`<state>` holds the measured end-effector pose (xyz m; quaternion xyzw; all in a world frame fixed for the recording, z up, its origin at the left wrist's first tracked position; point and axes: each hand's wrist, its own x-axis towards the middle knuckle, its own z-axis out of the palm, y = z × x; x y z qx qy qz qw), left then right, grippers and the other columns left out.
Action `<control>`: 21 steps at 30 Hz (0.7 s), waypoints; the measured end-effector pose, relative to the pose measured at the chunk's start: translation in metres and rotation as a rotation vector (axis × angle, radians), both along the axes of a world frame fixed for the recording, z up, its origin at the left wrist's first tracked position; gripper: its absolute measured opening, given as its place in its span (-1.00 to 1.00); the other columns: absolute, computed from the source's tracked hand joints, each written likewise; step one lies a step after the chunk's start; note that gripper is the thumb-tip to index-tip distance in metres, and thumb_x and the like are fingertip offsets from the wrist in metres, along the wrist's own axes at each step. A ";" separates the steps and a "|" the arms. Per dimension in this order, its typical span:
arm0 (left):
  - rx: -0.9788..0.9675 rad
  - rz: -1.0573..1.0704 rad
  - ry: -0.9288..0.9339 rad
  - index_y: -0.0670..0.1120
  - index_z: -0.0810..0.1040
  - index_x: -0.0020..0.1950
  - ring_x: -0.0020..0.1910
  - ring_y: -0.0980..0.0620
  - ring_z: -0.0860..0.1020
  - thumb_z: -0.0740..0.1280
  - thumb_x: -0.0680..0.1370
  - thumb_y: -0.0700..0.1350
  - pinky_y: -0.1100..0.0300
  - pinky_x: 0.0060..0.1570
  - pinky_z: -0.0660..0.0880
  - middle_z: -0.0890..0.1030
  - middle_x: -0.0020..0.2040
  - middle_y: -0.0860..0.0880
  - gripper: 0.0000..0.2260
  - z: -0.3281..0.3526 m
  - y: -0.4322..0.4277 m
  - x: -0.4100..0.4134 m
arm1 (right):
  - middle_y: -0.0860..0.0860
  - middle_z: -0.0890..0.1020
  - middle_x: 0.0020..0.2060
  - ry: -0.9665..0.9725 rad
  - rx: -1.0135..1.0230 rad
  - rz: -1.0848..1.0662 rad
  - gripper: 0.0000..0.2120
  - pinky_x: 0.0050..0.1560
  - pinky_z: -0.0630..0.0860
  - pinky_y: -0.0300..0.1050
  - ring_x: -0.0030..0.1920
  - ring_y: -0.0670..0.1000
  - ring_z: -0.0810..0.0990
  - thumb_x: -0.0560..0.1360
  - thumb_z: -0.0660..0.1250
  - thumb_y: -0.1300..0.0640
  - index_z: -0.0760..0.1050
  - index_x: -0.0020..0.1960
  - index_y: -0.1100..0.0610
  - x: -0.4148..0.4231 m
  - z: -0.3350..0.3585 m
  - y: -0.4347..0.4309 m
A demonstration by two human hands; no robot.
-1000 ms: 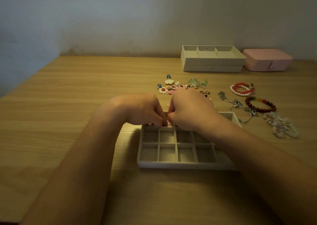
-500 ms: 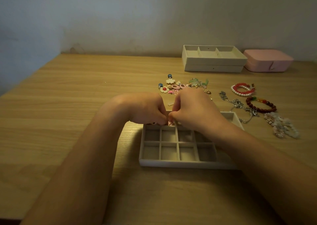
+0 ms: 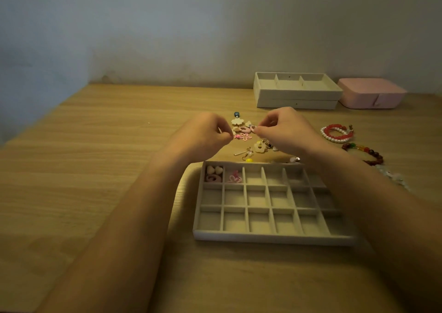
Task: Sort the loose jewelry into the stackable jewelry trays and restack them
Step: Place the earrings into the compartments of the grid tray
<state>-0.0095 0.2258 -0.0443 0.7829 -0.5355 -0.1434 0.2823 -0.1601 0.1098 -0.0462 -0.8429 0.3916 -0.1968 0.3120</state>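
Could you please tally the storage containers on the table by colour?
Beige trays: 3 (grid tray in front; upper tray stacked on lower tray by the wall)
Pink box: 1
Total: 4

Gridded beige tray [image 3: 263, 237] (two far-left cells filled); loose jewelry [image 3: 245, 136], perhaps earrings, beyond.

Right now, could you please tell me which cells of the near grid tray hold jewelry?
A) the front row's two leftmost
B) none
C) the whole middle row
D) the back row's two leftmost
D: heart-shaped pieces and a pink flower piece lie in those two cells of the grid tray.
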 end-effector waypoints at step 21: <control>-0.328 0.197 0.562 -0.05 0.67 -0.07 -0.37 0.16 0.44 0.31 0.59 -0.21 0.40 -0.48 0.35 0.63 -0.19 -0.02 -0.84 -0.004 -0.019 0.015 | 0.08 0.68 -0.06 0.354 -0.132 -0.068 -0.65 -0.16 0.54 -0.06 -0.05 0.08 0.62 0.36 0.64 0.06 0.63 0.01 0.22 0.063 -0.018 -0.032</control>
